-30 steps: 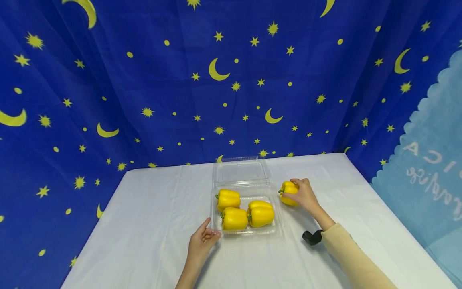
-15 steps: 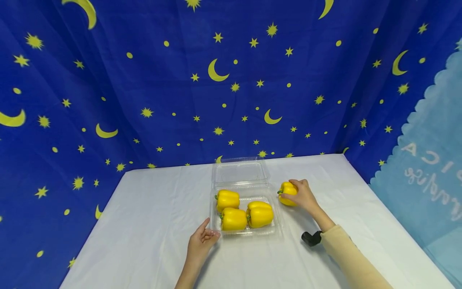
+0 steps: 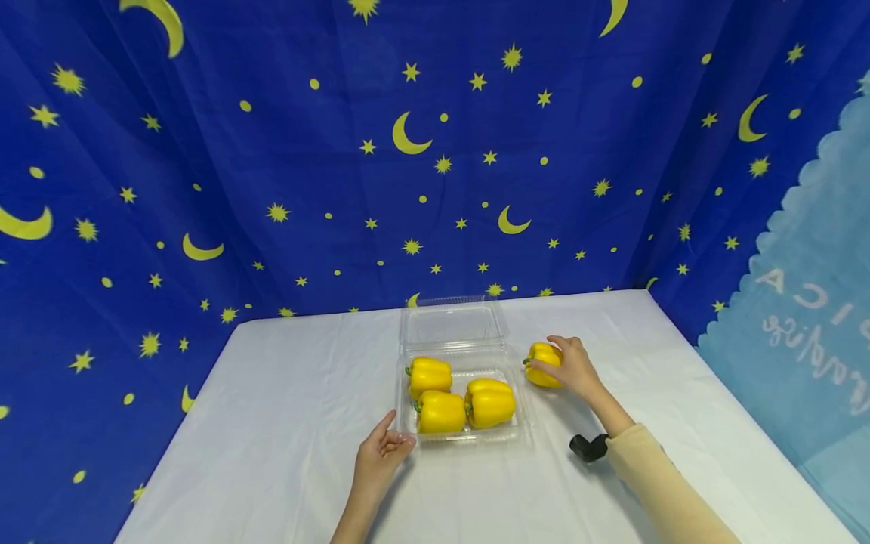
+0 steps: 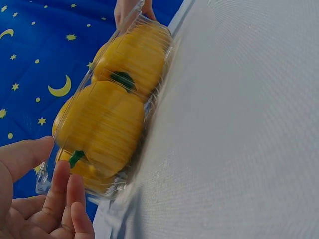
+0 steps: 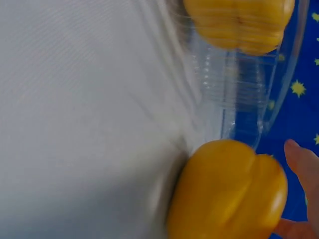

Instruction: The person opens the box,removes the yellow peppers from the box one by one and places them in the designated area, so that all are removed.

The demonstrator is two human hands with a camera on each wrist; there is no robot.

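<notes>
In the head view, three yellow bell peppers lie inside a clear plastic clamshell container (image 3: 523,423), its lid (image 3: 454,321) folded back. One pepper (image 3: 430,377) is at back left, another pepper (image 3: 440,412) at front left, and a third pepper (image 3: 491,403) at the right. My left hand (image 3: 381,457) touches the container's front left corner, index finger extended along its side. Right of the container, my right hand (image 3: 574,370) holds a fourth yellow bell pepper (image 3: 541,366), its green stem facing left. That pepper appears to rest on the cloth in the right wrist view.
White cloth covers the table (image 3: 306,393). A black angled object (image 3: 587,448) is beside the right sleeve. A blue curtain (image 3: 326,159) with yellow moons and stars hangs behind, and a light blue panel (image 3: 809,302) with lettering is at the right.
</notes>
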